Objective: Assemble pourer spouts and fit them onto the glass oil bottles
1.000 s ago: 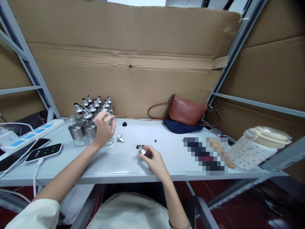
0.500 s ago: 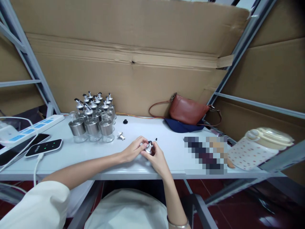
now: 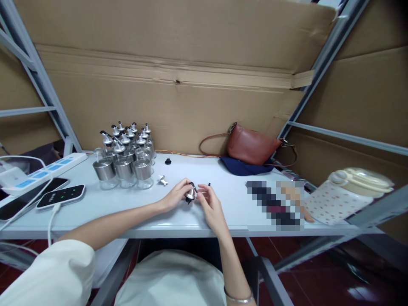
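Observation:
My left hand [image 3: 174, 199] is closed around a metal pourer spout [image 3: 190, 195] with a black flip cap and a black base, held just above the table. Beside it, my right hand [image 3: 214, 210] has its fingers apart, their tips close to the black cap; whether they touch it is hard to see. A tiny black piece [image 3: 209, 184] shows just behind the right fingers. To the left lies a loose silver spout part [image 3: 162, 180], and farther back a black stopper [image 3: 168, 161]. Several glass bottles with steel bands [image 3: 143, 170] stand at the left, most topped with similar spouts.
On the left are a power strip [image 3: 68, 163], a phone [image 3: 35, 193] and a charging device [image 3: 61, 196] with white cables. A brown bag [image 3: 251, 146] rests on a navy cap [image 3: 244, 168] at the back. A dotted container [image 3: 338, 199] lies on the right near a pixelated patch.
The pourer spout has moved slightly left and now tilts with its black base downward. My right hand has loosened from it and its fingers have spread.

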`<state>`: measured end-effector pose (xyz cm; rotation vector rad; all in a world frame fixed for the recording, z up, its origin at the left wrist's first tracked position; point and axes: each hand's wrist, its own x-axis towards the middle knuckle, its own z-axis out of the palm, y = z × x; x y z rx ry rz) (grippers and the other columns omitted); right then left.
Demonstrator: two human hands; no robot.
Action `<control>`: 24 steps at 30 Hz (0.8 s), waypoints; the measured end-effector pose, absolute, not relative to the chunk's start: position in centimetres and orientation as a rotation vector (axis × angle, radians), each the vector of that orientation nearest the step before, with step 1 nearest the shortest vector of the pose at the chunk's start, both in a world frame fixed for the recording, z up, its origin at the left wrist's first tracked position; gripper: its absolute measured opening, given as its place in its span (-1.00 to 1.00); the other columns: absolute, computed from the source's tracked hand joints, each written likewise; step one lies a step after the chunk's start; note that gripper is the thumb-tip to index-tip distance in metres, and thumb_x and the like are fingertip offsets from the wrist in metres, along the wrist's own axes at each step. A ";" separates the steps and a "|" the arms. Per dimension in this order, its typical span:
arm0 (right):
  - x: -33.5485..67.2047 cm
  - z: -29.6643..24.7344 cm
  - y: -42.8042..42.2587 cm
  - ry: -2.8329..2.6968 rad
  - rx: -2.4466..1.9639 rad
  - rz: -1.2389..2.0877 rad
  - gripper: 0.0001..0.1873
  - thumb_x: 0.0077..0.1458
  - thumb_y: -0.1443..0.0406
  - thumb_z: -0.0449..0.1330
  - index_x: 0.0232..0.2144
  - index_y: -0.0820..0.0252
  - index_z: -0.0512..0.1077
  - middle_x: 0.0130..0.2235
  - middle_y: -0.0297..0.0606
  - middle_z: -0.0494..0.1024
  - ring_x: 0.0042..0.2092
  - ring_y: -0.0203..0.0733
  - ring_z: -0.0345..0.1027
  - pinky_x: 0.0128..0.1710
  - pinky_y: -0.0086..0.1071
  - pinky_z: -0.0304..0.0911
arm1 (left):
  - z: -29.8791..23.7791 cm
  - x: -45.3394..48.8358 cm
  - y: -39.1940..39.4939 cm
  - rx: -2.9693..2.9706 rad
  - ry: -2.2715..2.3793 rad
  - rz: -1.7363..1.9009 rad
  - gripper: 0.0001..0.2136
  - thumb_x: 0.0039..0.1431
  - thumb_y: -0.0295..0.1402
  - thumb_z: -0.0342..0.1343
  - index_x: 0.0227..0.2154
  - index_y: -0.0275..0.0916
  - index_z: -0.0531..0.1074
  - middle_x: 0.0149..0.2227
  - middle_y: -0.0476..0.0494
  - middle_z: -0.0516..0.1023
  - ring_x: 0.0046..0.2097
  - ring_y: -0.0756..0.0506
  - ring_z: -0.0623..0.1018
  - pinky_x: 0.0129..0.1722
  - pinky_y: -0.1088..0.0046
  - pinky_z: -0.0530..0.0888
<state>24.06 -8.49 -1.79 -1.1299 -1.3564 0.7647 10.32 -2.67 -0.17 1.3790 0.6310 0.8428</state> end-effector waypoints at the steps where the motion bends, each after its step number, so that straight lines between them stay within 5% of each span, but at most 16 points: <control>1: 24.0 -1.8 -8.5 -1.361 -1.109 0.777 -0.56 0.10 0.14 0.07 0.00 0.19 0.28 -0.13 -0.12 0.43 -0.29 -0.20 0.40 -0.30 -0.31 0.34 | -0.2 10.4 -2.8 1.328 0.598 0.788 -0.71 0.08 -0.10 0.03 -0.37 -0.22 0.15 -0.51 0.06 0.36 -0.50 0.00 0.45 -0.47 0.46 0.39; 6: 24.1 -2.0 -8.3 -1.473 -1.038 0.813 -0.51 0.12 0.19 0.06 0.11 0.13 0.26 0.04 -0.08 0.38 -0.24 -0.23 0.39 -0.22 -0.31 0.35 | -0.1 10.6 -3.7 1.231 0.503 0.624 -0.61 0.07 0.00 0.05 -0.26 -0.19 0.13 -0.51 0.09 0.36 -0.64 0.05 0.39 -0.67 0.58 0.22; 12: 24.3 -1.9 -8.3 -1.531 -1.094 0.823 -0.64 0.10 0.22 0.09 -0.05 0.19 0.40 -0.12 -0.17 0.51 -0.25 -0.21 0.39 -0.22 -0.34 0.33 | 0.9 9.7 -3.4 1.405 0.421 0.293 -0.62 -0.13 -0.19 0.29 -0.36 -0.33 0.31 -0.48 0.02 0.40 -0.53 0.12 0.32 -0.52 0.57 0.20; 17: 24.0 -1.5 -8.8 -1.600 -1.117 0.769 -0.65 0.12 0.25 0.05 -0.05 0.16 0.40 -0.20 -0.22 0.55 -0.21 -0.19 0.43 -0.16 -0.33 0.31 | 1.2 9.4 -3.2 1.595 0.468 0.202 -0.73 0.01 -0.23 0.15 -0.59 -0.33 0.30 -0.64 0.07 0.27 -0.56 0.10 0.24 -0.52 0.54 0.14; 24: 23.6 -1.7 -8.8 -1.659 -1.172 0.570 -0.62 0.23 0.22 -0.10 -0.05 0.16 0.42 -0.08 -0.15 0.54 -0.06 -0.14 0.40 -0.02 -0.26 0.24 | 1.4 9.5 -3.7 1.621 0.439 0.209 -0.77 0.08 -0.26 0.06 -0.55 -0.31 0.29 -0.59 0.04 0.33 -0.52 0.08 0.30 -0.45 0.53 0.24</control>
